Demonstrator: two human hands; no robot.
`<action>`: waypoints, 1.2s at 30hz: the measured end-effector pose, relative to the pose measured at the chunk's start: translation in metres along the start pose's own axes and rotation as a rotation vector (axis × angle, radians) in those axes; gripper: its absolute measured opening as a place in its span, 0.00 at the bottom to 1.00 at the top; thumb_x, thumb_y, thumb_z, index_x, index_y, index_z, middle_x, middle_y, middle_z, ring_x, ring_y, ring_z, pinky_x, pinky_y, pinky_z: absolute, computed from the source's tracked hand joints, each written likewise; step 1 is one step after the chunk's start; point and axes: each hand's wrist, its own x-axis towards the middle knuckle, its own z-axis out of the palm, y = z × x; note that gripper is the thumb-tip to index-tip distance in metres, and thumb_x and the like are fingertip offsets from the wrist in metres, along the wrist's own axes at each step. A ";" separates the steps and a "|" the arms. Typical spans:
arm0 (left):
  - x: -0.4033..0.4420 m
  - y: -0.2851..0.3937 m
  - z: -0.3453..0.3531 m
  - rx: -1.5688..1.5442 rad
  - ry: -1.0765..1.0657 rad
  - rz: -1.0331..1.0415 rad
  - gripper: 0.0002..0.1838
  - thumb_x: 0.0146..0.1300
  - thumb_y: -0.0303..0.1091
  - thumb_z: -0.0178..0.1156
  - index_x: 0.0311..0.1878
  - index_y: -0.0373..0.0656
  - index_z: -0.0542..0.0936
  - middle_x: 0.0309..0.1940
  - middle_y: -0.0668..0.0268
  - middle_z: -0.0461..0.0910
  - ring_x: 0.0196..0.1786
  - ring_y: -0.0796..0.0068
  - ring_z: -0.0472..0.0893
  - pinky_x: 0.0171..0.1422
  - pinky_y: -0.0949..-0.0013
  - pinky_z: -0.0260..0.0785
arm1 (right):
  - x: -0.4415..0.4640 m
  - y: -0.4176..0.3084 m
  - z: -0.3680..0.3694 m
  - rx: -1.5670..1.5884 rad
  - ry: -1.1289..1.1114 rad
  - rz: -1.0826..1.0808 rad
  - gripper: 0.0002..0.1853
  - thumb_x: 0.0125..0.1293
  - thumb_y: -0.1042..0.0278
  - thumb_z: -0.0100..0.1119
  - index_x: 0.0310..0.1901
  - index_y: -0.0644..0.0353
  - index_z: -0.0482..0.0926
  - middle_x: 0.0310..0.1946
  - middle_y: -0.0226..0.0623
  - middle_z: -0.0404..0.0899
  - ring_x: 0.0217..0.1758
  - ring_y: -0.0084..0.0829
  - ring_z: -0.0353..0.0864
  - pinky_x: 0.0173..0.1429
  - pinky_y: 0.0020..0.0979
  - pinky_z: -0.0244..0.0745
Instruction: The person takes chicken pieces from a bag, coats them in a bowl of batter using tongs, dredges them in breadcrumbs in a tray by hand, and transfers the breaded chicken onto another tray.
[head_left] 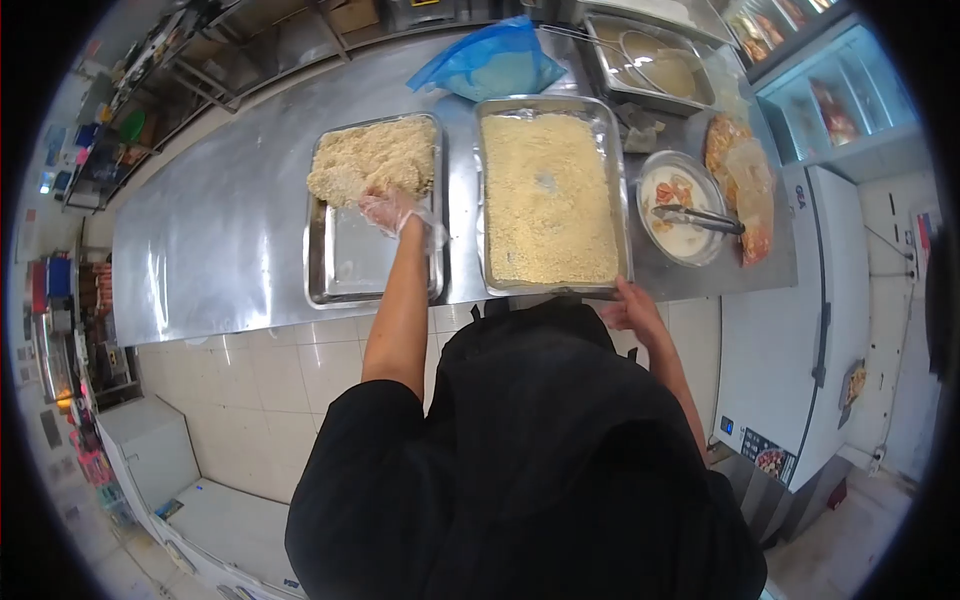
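Observation:
My left hand (pixel 398 211), in a clear plastic glove, reaches over the left metal tray (pixel 318 270). Its fingers touch the near edge of a heap of crumb-coated pieces (pixel 368 155) at that tray's far end; whether they grip a piece is hidden. Bare and at the near right corner of a second metal tray (pixel 483 230), my right hand (pixel 638 308) is closed on the rim. Pale yellow breadcrumbs (pixel 550 200) fill this tray, with a small bare patch near the middle.
Right of the crumbs stands a bowl (pixel 648 225) of white liquid with orange-red pieces and tongs (pixel 697 217). Beside it lie plastic bags of food (pixel 748 190). Behind are a blue bag (pixel 490 62) and a deep metal pan (pixel 690 98) with a strainer. A white freezer (pixel 765 330) stands right.

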 end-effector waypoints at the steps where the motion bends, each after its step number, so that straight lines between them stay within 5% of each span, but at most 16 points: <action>1: 0.007 -0.013 0.007 -0.017 -0.085 0.040 0.21 0.59 0.46 0.66 0.47 0.40 0.76 0.42 0.56 0.78 0.43 0.56 0.80 0.50 0.58 0.72 | 0.001 -0.015 -0.011 -0.443 0.021 -0.060 0.20 0.71 0.49 0.55 0.49 0.59 0.72 0.28 0.40 0.82 0.30 0.31 0.83 0.34 0.30 0.76; 2: 0.011 -0.023 0.016 -0.039 -0.191 0.082 0.22 0.59 0.46 0.67 0.48 0.40 0.75 0.40 0.56 0.78 0.43 0.56 0.79 0.50 0.57 0.71 | 0.000 -0.024 -0.029 -0.879 0.059 -0.098 0.20 0.70 0.48 0.56 0.46 0.60 0.75 0.25 0.40 0.82 0.28 0.33 0.83 0.32 0.31 0.75; 4: 0.008 -0.026 0.022 -0.353 -0.161 -0.039 0.22 0.57 0.44 0.69 0.46 0.38 0.75 0.37 0.56 0.78 0.42 0.58 0.79 0.49 0.58 0.71 | 0.006 -0.043 -0.067 -1.169 0.463 -0.849 0.15 0.68 0.52 0.57 0.41 0.58 0.79 0.23 0.41 0.81 0.27 0.42 0.82 0.34 0.39 0.76; 6: 0.003 -0.020 0.010 -0.162 -0.145 0.023 0.20 0.56 0.40 0.71 0.42 0.36 0.75 0.37 0.58 0.78 0.40 0.62 0.78 0.47 0.61 0.70 | 0.005 -0.093 -0.086 -1.199 0.778 -0.729 0.13 0.64 0.58 0.61 0.45 0.55 0.79 0.32 0.41 0.83 0.38 0.48 0.82 0.43 0.44 0.76; 8: 0.002 -0.018 0.000 -0.181 -0.146 0.027 0.19 0.57 0.39 0.71 0.42 0.36 0.76 0.36 0.59 0.78 0.39 0.63 0.77 0.47 0.62 0.70 | 0.019 -0.128 -0.122 -1.445 0.804 -1.027 0.17 0.58 0.63 0.63 0.49 0.54 0.77 0.43 0.42 0.81 0.52 0.46 0.78 0.53 0.45 0.74; 10: 0.005 -0.012 -0.002 -0.204 -0.131 0.031 0.17 0.57 0.37 0.71 0.42 0.36 0.76 0.35 0.60 0.79 0.38 0.65 0.77 0.46 0.63 0.70 | 0.041 -0.150 -0.146 -1.599 0.718 -0.949 0.20 0.55 0.65 0.65 0.51 0.55 0.75 0.48 0.42 0.78 0.57 0.47 0.75 0.56 0.45 0.73; 12: 0.002 0.002 -0.006 -0.546 -0.190 -0.076 0.16 0.60 0.37 0.69 0.43 0.36 0.78 0.33 0.61 0.79 0.37 0.66 0.77 0.44 0.63 0.70 | 0.056 -0.169 -0.162 -1.751 0.618 -0.871 0.24 0.52 0.67 0.66 0.53 0.56 0.74 0.52 0.42 0.76 0.61 0.47 0.72 0.59 0.44 0.72; 14: -0.024 0.043 -0.021 -0.341 -0.153 0.098 0.15 0.62 0.39 0.67 0.43 0.37 0.80 0.33 0.60 0.81 0.36 0.67 0.78 0.43 0.63 0.71 | 0.067 -0.180 -0.171 -1.954 0.308 -0.723 0.24 0.54 0.66 0.67 0.53 0.56 0.71 0.51 0.44 0.79 0.57 0.49 0.76 0.58 0.44 0.72; 17: -0.092 0.128 -0.046 -0.198 -0.587 0.440 0.14 0.64 0.42 0.64 0.43 0.40 0.82 0.38 0.57 0.83 0.39 0.63 0.80 0.46 0.63 0.71 | 0.049 -0.204 -0.160 -1.882 0.128 -0.463 0.20 0.56 0.64 0.67 0.50 0.56 0.74 0.45 0.44 0.81 0.52 0.47 0.80 0.53 0.44 0.75; 20: -0.158 0.149 -0.003 -0.065 -0.960 0.810 0.15 0.63 0.41 0.61 0.48 0.44 0.83 0.47 0.54 0.82 0.50 0.54 0.80 0.58 0.58 0.71 | 0.016 -0.215 -0.161 -1.903 0.111 -0.648 0.18 0.64 0.57 0.62 0.51 0.55 0.75 0.39 0.45 0.83 0.43 0.47 0.84 0.47 0.46 0.76; 25: -0.248 0.124 0.039 -0.032 -1.005 1.264 0.18 0.63 0.41 0.57 0.53 0.45 0.81 0.51 0.53 0.81 0.54 0.52 0.78 0.61 0.58 0.70 | -0.021 -0.211 -0.158 -2.025 0.246 -0.645 0.25 0.71 0.47 0.50 0.63 0.52 0.69 0.36 0.47 0.81 0.40 0.47 0.84 0.42 0.47 0.77; 28: -0.234 0.132 0.016 0.084 -1.292 1.126 0.16 0.64 0.38 0.57 0.53 0.45 0.80 0.52 0.53 0.80 0.54 0.51 0.77 0.61 0.58 0.70 | -0.031 -0.195 -0.159 -2.081 0.279 -0.682 0.28 0.72 0.46 0.48 0.68 0.49 0.66 0.35 0.45 0.80 0.37 0.44 0.84 0.40 0.46 0.78; 33: -0.186 0.085 0.006 -0.093 -1.050 1.201 0.13 0.64 0.38 0.56 0.50 0.45 0.79 0.49 0.51 0.79 0.51 0.50 0.78 0.55 0.55 0.71 | -0.037 -0.165 -0.151 -2.016 0.294 -0.745 0.28 0.71 0.51 0.50 0.69 0.51 0.65 0.34 0.44 0.80 0.32 0.42 0.84 0.37 0.42 0.78; 36: -0.184 0.071 -0.009 0.264 -1.112 1.130 0.13 0.65 0.38 0.56 0.48 0.44 0.79 0.47 0.51 0.79 0.50 0.51 0.78 0.54 0.55 0.71 | -0.019 -0.132 -0.152 -2.005 0.338 -0.891 0.37 0.61 0.47 0.62 0.70 0.51 0.65 0.31 0.39 0.76 0.29 0.36 0.83 0.31 0.37 0.76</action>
